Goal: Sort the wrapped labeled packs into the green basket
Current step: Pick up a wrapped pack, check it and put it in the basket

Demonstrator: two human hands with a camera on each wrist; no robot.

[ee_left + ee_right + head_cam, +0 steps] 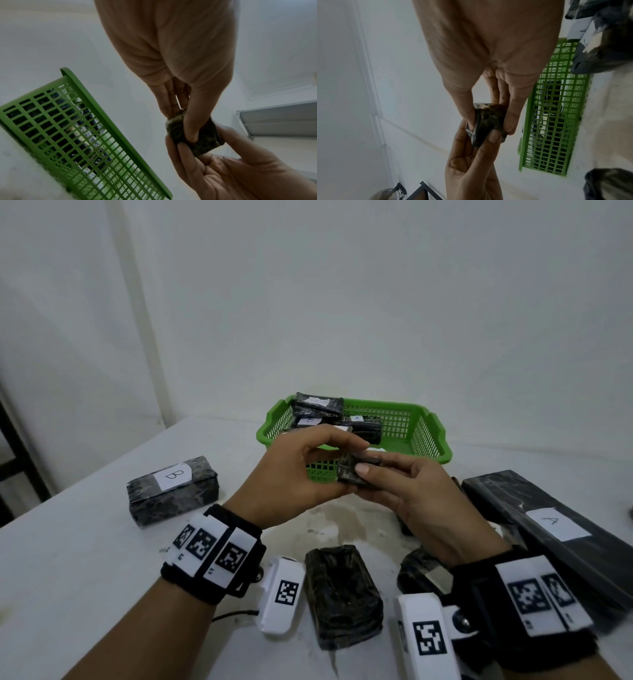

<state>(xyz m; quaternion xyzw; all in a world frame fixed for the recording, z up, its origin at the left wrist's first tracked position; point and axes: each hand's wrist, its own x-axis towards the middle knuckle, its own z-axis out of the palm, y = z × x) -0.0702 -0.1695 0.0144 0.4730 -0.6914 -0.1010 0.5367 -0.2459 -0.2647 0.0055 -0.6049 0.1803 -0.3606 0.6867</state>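
Labels legible from the head view: a white tag marked "B" on the pack (173, 494) lying on the table (68, 559) to the left; a white tag marked "A" on the long flat pack (555, 539) at the right; inside the green basket (428, 436), one pack tagged "B" (310, 421) and one tagged "A" (366, 426), with a third pack (318, 402) stacked on top whose tag is too faint to read. The basket sits on the table just beyond the hands, its packs gathered toward its left end. Both hands are raised above the table in front of the basket and share one small dark wrapped pack (356, 472). No label shows on it in any view. Left hand (294, 470): fingers curled over the top of the small pack, thumb underneath, pinching it; the left wrist view shows the thumb pressed on the pack's face. Right hand (411, 494): thumb (364, 470) on the near face, fingers extended along the far side, also gripping it. Palms face each other, wrists roughly level, forearms converging from the bottom corners of the head view. Each wrist carries a black strap with white square-code markers and a white camera housing. On the table under the hands: an unlabeled dark pack (342, 594) near centre, another dark pack (421, 573) partly hidden behind the right wrist.
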